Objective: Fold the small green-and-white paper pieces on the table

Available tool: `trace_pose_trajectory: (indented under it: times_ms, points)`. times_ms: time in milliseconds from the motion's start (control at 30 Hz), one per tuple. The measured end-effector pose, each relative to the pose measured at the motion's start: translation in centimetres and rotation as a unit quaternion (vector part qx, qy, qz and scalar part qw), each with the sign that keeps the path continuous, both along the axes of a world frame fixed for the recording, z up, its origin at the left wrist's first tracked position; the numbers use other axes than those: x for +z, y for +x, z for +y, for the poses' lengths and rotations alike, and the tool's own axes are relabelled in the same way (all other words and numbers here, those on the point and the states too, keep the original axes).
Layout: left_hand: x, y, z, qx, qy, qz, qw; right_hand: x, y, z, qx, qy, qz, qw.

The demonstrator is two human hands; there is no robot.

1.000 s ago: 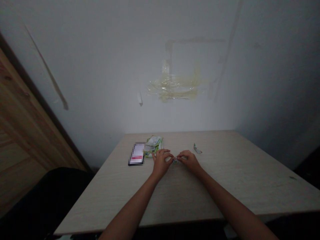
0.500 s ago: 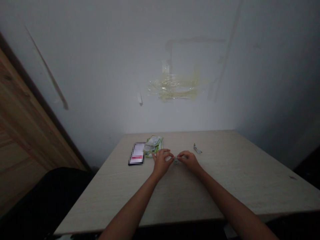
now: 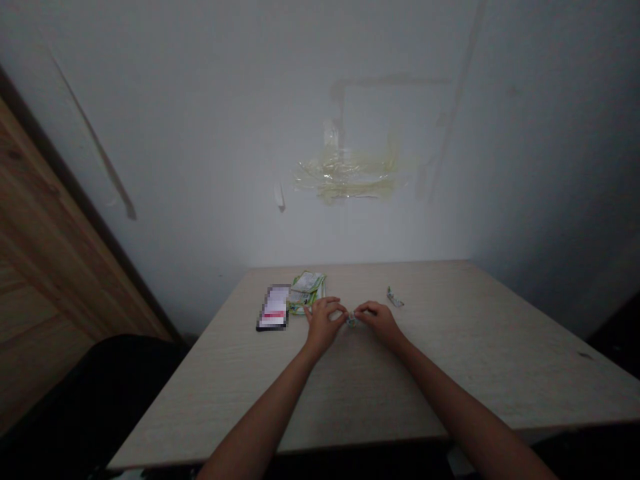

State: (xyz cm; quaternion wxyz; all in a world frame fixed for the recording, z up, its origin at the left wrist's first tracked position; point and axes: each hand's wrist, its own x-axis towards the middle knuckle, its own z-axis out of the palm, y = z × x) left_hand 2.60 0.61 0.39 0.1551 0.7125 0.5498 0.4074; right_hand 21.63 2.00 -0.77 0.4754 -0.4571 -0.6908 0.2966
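Note:
Between my two hands, just above or on the table (image 3: 310,393), is a small crumpled piece that looks like a white and green wrapper (image 3: 352,321). The thumb and finger of my left hand (image 3: 325,322) pinch its left side. My right hand (image 3: 379,320) pinches it from the right. Its exact kind is too small to make out. Partly behind my left hand lies a folded green and white packet (image 3: 309,287). Another twisted strip of wrapper (image 3: 395,297) rests beyond my right hand.
A phone (image 3: 274,308) with a lit, blurred screen lies left of the packet. The table meets a pale wall (image 3: 225,167) with peeling tape (image 3: 350,177) on it. A dark chair-like shape (image 3: 95,393) stands at the left, below a wooden panel (image 3: 50,213).
Both hands stay in nearly the same place with their pinch. The small piece between them looks slightly turned or reshaped.

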Motion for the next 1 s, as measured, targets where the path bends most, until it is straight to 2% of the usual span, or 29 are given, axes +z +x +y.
trace_pose_trajectory:
  times_ms: [733, 1000]
  points:
    - [0.36, 0.06, 0.14, 0.027, 0.011, -0.027, 0.999, -0.26, 0.15, 0.43, -0.015, -0.059, 0.106, 0.993]
    - [0.21, 0.04, 0.3, 0.036, 0.017, -0.023, 0.999, -0.28, 0.25, 0.56, -0.024, -0.036, 0.106, 0.993]
